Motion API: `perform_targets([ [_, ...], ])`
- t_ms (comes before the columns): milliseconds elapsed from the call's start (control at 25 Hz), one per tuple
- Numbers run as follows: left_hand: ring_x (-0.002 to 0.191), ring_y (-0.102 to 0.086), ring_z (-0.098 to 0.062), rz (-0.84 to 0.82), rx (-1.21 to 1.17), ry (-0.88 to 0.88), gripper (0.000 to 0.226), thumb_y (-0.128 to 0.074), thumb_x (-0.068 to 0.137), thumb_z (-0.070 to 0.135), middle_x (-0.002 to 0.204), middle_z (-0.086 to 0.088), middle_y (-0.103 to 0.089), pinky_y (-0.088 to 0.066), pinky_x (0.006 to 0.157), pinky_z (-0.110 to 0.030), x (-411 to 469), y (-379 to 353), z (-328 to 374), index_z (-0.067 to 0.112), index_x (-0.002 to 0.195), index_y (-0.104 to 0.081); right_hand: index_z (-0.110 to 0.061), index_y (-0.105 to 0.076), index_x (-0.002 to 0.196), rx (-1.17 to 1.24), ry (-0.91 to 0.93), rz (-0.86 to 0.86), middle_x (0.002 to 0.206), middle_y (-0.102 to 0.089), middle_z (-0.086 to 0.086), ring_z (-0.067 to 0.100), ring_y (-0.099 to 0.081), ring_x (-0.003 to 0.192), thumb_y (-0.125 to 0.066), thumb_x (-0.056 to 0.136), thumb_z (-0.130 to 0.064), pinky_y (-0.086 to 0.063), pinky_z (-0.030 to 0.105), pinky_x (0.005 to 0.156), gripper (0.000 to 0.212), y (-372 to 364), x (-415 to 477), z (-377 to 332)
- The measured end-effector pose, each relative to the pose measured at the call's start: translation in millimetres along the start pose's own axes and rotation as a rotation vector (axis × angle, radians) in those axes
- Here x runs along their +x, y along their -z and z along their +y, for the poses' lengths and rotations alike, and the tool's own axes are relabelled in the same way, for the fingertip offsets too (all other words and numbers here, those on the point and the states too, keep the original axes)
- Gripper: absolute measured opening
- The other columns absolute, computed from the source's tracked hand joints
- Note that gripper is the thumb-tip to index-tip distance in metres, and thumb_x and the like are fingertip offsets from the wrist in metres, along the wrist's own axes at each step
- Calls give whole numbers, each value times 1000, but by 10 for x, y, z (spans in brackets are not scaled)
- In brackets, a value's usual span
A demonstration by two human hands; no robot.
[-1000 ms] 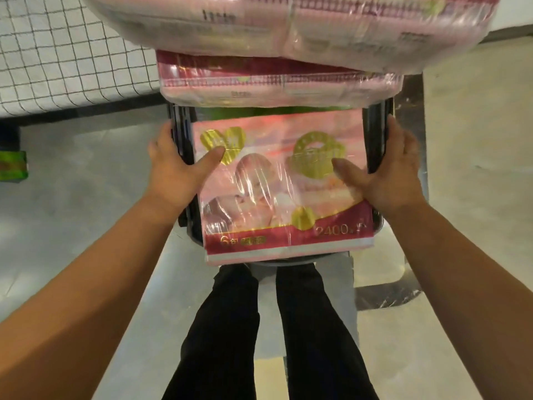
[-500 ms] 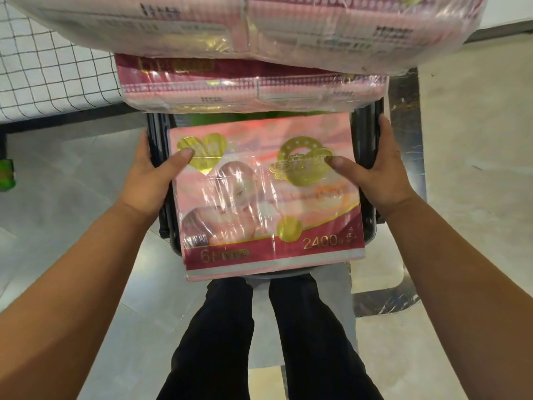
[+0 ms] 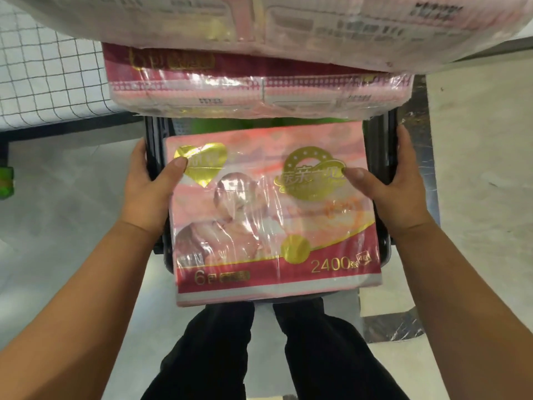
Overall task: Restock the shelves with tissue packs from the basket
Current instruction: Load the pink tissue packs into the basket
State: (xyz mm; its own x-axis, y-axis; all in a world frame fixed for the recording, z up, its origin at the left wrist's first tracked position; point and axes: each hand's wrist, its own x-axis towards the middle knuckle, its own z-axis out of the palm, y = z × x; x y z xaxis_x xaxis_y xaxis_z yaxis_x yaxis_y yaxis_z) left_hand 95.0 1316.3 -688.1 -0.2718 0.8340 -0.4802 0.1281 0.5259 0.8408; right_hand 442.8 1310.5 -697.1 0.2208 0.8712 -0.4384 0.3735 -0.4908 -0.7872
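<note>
- The tissue pack [image 3: 274, 209] lies flat at the centre of the frame, on top of the basket [image 3: 382, 157], and overhangs the basket's lower edge.
- The basket's walls show just left and right of the pack.
- The left hand [image 3: 150, 192] is at the pack's left side, with its thumb on the pack's top face and its fingers outside the basket wall.
- The right hand [image 3: 401, 183] mirrors it on the right side.
- A second pack [image 3: 259, 90] sits above the first in the frame, covering the basket's far end.
- A third pack [image 3: 317, 27] spans the top edge and overlaps the second.
- A wire grid [image 3: 43, 82] fills the upper left.
- The person's legs [image 3: 259, 350] are at the bottom centre, below the pack, standing on the floor [image 3: 57, 226].
</note>
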Motion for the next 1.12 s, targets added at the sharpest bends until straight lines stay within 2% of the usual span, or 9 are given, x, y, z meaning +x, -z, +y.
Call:
perform_targets([
  [80, 114, -60, -13, 3, -6, -17, 69, -68, 66, 49, 125, 8, -59, -51, 95, -37, -38, 10, 4, 37, 127, -41, -29, -16, 154, 58, 19, 21, 157, -28, -10, 8, -28, 143, -74, 55, -78, -34, 47, 114, 125, -48, -53, 45],
  [280, 117, -59, -12, -18, -19, -64, 63, -71, 68, 43, 128, 6, -58, -50, 96, -35, -136, 86, 34, 42, 124, -42, -30, -20, 153, 125, 35, 54, 155, -29, -14, 3, -27, 143, -75, 56, -76, -31, 44, 116, 121, -87, -230, 76],
  [400, 114, -59, -4, -39, -13, -86, 56, -70, 69, 41, 123, 15, -59, -50, 90, -24, -231, 106, 146, 47, 118, -44, -28, -24, 152, 158, 52, 65, 149, -36, -16, -2, -35, 137, -75, 55, -75, -37, 35, 112, 119, -32, -362, -37],
  [560, 123, -55, -13, -76, 0, -91, 65, -73, 68, 45, 137, 1, -53, -47, 101, -36, -391, 247, 381, 46, 125, -42, -31, -32, 146, 174, 49, 86, 144, -44, -9, -1, -46, 129, -76, 55, -74, -46, 29, 101, 110, 116, -656, -264],
  [680, 128, -51, -14, -90, 61, -92, 82, -77, 64, 53, 141, 4, -51, -42, 107, -42, -502, 355, 637, 42, 135, -39, -29, -34, 146, 186, 45, 116, 143, -46, -3, 14, -47, 130, -76, 56, -75, -46, 44, 103, 110, 223, -903, -457],
  [800, 125, -52, -5, -160, 108, -133, 75, -71, 65, 51, 136, 16, -51, -42, 108, -40, -682, 513, 1059, 47, 132, -37, -45, -34, 138, 280, 22, 177, 141, -47, -2, 22, -51, 128, -79, 51, -75, -46, 49, 102, 102, 357, -1311, -740],
  [880, 127, -51, -11, -235, 139, -147, 75, -74, 65, 55, 140, 10, -50, -41, 108, -46, -822, 656, 1376, 55, 130, -37, -52, -34, 137, 328, -13, 234, 143, -45, 2, 30, -50, 128, -81, 48, -75, -46, 54, 101, 103, 461, -1673, -948],
  [1000, 130, -50, -18, -338, 189, -154, 81, -78, 58, 65, 143, 5, -49, -40, 107, -51, -1045, 862, 1875, 65, 128, -36, -54, -32, 138, 348, -82, 310, 144, -44, 3, 33, -47, 130, -83, 47, -73, -45, 57, 100, 107, 556, -2248, -1237],
  [1120, 124, -55, -19, -482, 235, -213, 89, -76, 60, 57, 138, 2, -54, -44, 103, -52, -1391, 983, 2434, 52, 138, -35, -55, -29, 140, 402, -116, 428, 146, -43, 4, 33, -44, 133, -82, 47, -74, -43, 59, 101, 109, 678, -2930, -1557],
])
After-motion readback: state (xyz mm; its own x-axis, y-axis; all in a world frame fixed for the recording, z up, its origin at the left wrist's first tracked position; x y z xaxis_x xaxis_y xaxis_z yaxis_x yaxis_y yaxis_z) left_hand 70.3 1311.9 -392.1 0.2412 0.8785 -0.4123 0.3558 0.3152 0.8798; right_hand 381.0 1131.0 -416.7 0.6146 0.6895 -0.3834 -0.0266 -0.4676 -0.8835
